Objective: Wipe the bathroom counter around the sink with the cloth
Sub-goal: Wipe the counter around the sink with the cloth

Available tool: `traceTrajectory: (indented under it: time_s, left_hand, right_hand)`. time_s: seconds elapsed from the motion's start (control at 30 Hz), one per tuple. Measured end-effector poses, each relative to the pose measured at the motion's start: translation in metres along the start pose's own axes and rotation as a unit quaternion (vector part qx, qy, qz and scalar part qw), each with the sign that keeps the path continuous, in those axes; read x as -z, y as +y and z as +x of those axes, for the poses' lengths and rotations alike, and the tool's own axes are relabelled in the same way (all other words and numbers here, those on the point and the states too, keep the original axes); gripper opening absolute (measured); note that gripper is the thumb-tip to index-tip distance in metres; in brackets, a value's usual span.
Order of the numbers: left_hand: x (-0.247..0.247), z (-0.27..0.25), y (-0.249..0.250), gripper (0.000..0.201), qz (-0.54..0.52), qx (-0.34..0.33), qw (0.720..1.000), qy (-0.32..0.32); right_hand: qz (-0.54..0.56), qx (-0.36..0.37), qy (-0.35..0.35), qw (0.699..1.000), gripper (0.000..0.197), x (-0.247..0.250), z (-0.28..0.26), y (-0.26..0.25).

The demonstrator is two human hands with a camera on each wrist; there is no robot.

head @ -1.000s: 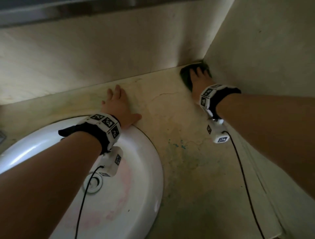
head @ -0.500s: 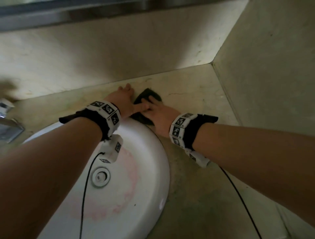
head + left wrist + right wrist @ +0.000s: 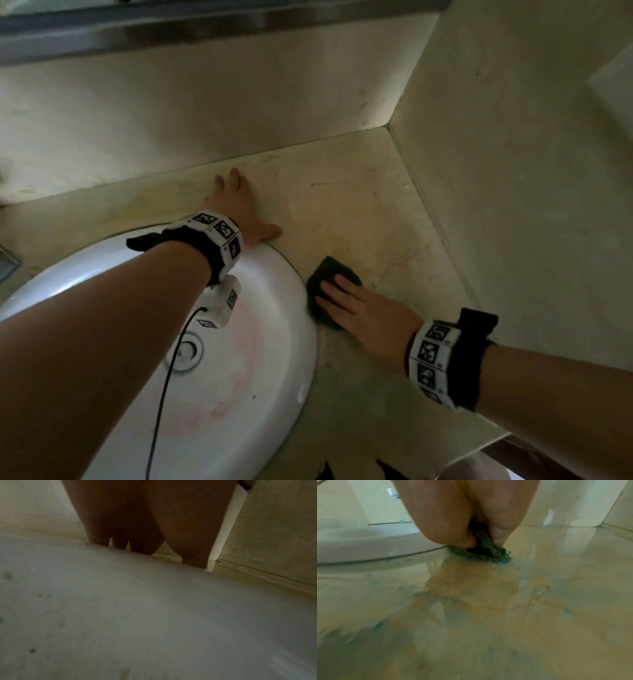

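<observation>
A dark green cloth (image 3: 325,277) lies on the beige stone counter (image 3: 359,212) just right of the white round sink (image 3: 267,342). My right hand (image 3: 346,301) presses flat on the cloth with straight fingers, beside the sink's rim. In the right wrist view the cloth (image 3: 491,554) bunches under the palm of my right hand (image 3: 471,520), with blue flecks at its edge. My left hand (image 3: 236,202) rests flat on the counter behind the sink, fingers straight, holding nothing. The left wrist view shows my left hand (image 3: 145,520) from below over the sink's rim (image 3: 154,615).
A back wall (image 3: 205,120) and a right side wall (image 3: 513,171) close the counter's corner. A metal ledge (image 3: 171,27) runs above the back wall. The sink drain (image 3: 186,353) sits mid-basin. The counter's front edge (image 3: 479,452) is at lower right. Blue-green smears mark the counter (image 3: 471,601).
My right hand has slid the cloth from the far corner to my left hand, then down along the sink's right rim toward me. The left hand stayed put.
</observation>
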State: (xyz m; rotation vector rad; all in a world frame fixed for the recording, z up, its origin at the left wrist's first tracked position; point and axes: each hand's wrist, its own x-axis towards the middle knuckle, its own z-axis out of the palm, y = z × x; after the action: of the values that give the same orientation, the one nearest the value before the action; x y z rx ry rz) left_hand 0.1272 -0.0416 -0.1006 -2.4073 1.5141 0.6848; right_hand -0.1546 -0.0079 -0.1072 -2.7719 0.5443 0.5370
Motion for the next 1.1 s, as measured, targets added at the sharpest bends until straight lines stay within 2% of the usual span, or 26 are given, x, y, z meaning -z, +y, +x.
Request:
traceTrajectory:
  time_s: [0.07,0.13,0.3,0.4,0.47,0.57,0.7,0.77,0.87,0.97,1.1]
  left_hand:
    - [0.0,-0.001,0.0,0.127,0.0,-0.002,1.0,-0.003]
    - [0.001,-0.002,-0.001,0.127,0.002,-0.011,1.0,-0.007]
    - [0.003,-0.008,0.0,0.107,-0.007,-0.025,1.0,-0.007]
    - [0.002,-0.007,0.001,0.094,-0.014,-0.015,1.0,-0.004]
    - [0.003,-0.006,0.003,0.098,-0.002,-0.017,1.0,-0.014]
    - [0.004,-0.009,0.005,0.103,0.008,-0.01,1.0,-0.023]
    - [0.003,-0.009,0.004,0.104,0.005,-0.01,1.0,-0.016]
    - [0.003,-0.009,0.003,0.104,0.003,-0.012,1.0,-0.016]
    - [0.003,-0.008,0.005,0.104,-0.003,-0.01,1.0,-0.014]
    - [0.002,-0.01,0.005,0.103,-0.007,-0.01,1.0,-0.011]
    - [0.002,-0.009,0.004,0.102,-0.015,-0.012,1.0,-0.011]
  right_hand:
    - [-0.012,-0.014,-0.028,0.999,0.052,-0.003,0.0,-0.001]
    - [-0.013,-0.015,-0.008,1.0,0.055,0.004,0.018,0.0]
    - [-0.032,0.003,-0.021,0.999,0.056,0.042,0.083,0.01]
    - [-0.044,-0.034,-0.035,0.998,0.059,0.062,0.11,0.013]
    - [-0.024,-0.097,-0.032,0.994,0.061,0.064,0.118,0.02]
    - [0.021,-0.187,-0.044,0.981,0.063,0.055,0.091,0.021]
    - [0.034,-0.243,-0.091,0.965,0.062,0.03,0.033,-0.008]
    - [0.032,-0.243,-0.105,0.964,0.063,0.029,0.035,-0.012]
    - [0.049,-0.207,-0.063,0.975,0.068,0.045,0.067,0.005]
    - [0.02,-0.174,-0.035,0.984,0.07,0.056,0.1,0.028]
    - [0.002,-0.199,-0.015,0.98,0.071,0.069,0.131,0.063]
